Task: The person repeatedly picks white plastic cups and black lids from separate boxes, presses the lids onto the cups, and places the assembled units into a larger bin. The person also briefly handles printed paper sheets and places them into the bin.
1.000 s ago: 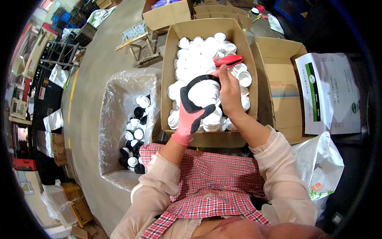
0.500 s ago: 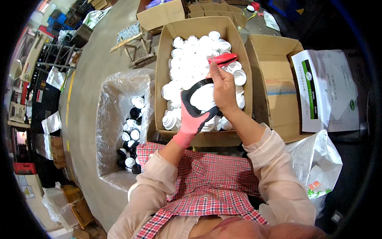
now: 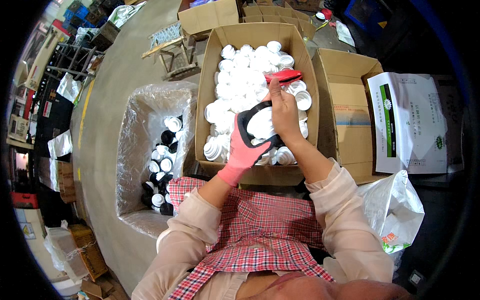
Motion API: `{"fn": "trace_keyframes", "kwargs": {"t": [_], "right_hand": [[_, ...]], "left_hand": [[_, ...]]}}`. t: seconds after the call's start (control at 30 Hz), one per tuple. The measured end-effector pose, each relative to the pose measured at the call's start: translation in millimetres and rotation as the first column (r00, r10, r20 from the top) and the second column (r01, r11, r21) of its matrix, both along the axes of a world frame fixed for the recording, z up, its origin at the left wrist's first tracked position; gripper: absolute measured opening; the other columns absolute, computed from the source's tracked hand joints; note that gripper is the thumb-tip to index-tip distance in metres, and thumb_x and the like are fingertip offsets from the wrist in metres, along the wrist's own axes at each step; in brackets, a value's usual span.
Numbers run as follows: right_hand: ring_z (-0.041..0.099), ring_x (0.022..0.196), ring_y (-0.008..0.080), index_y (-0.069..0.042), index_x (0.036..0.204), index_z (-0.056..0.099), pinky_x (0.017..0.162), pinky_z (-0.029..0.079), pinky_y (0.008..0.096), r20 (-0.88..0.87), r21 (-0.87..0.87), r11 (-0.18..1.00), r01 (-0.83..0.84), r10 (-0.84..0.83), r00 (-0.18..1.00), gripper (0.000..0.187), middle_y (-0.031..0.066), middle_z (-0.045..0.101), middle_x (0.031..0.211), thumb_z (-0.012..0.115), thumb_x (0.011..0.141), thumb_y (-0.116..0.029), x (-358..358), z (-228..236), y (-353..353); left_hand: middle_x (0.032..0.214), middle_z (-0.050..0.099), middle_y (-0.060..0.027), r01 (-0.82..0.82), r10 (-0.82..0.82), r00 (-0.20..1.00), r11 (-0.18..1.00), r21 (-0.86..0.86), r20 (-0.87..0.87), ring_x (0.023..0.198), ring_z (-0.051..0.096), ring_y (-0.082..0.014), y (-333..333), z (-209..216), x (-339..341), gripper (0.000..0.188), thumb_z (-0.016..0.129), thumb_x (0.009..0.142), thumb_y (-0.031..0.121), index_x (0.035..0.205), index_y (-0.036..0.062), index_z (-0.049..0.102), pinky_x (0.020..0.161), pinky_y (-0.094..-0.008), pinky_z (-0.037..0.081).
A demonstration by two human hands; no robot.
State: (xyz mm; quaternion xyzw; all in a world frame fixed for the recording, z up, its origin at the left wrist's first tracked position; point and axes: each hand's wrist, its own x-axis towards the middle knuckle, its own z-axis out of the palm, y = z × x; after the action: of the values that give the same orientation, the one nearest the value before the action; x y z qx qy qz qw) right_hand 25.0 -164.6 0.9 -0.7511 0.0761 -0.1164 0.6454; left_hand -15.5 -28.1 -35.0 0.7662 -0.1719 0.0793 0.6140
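Note:
My left hand wears a pink glove with a black palm and fingers. Its fingers curve around a white round plastic part, held over a cardboard box heaped with similar white parts. My bare right hand is closed against the right side of the held part, thumb pointing away from me. The other right fingertips are hidden, so what they grip cannot be made out. Just beyond the thumb is a red and black object, kind unclear; whether the right hand touches it does not show.
Left of the box, a plastic-lined container holds black and white parts. An open carton stands to the right, beside a white printed box. A white bag is near my right elbow. Beyond is a small wooden stool.
The view has shifted slightly, moving the surroundings within the picture. Both hands stay together at the white round part, with little visible change in their grip.

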Motion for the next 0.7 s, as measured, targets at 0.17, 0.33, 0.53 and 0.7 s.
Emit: {"fn": "trace_keyframes", "kwargs": {"t": [0.17,0.33,0.53,0.7], "right_hand": [[0.04,0.056,0.0071,-0.002,0.062,0.056,0.054,0.033,0.0254,0.028,0.053,0.997,-0.058,0.057,0.998,0.06,-0.003,0.047,0.057,0.047,0.097,-0.049,-0.3,-2.7,9.2],[0.047,0.058,0.0063,-0.001,0.07,0.062,0.058,0.039,0.0234,0.074,0.246,0.959,-0.143,0.128,0.989,0.052,-0.0014,0.055,0.063,0.047,0.099,-0.04,3.6,-3.6,12.5],[0.054,0.111,0.014,0.0,0.119,0.06,0.099,0.038,0.0277,0.184,0.243,0.828,-0.505,0.472,0.862,0.029,0.0068,0.061,0.119,0.055,0.093,-0.011,-0.7,12.0,-4.9],[0.057,0.097,0.0117,-0.001,0.117,0.063,0.087,0.045,0.0261,0.145,0.147,0.831,-0.536,0.518,0.843,0.03,0.004,0.064,0.108,0.063,0.088,-0.01,4.0,8.6,-23.3]], "left_hand": [[0.108,0.061,-0.0155,-0.047,0.051,0.997,0.997,0.062,-0.061,0.099,0.06,-0.0233,2.8,7.2,-7.9,0.075,0.083,0.062,0.011,0.124,-0.0024,0.042,0.088,-0.0353,0.047],[0.114,0.059,-0.0175,-0.053,0.048,0.996,0.996,-0.077,-0.069,0.103,0.06,-0.0275,9.5,9.0,1.8,0.071,0.081,0.063,0.01,0.121,-0.0031,0.043,0.088,-0.0365,0.049],[0.121,0.052,-0.0123,0.0,-0.147,0.953,0.876,-0.483,-0.266,0.114,0.051,-0.0191,28.6,28.7,10.3,0.075,0.082,0.068,0.007,0.13,-0.0015,0.04,0.096,-0.0325,0.044],[0.121,0.052,-0.0107,0.065,-0.161,0.964,0.914,-0.4,-0.213,0.114,0.05,-0.0185,32.1,22.3,15.2,0.075,0.084,0.066,0.009,0.128,-0.0002,0.043,0.096,-0.032,0.043]]}}
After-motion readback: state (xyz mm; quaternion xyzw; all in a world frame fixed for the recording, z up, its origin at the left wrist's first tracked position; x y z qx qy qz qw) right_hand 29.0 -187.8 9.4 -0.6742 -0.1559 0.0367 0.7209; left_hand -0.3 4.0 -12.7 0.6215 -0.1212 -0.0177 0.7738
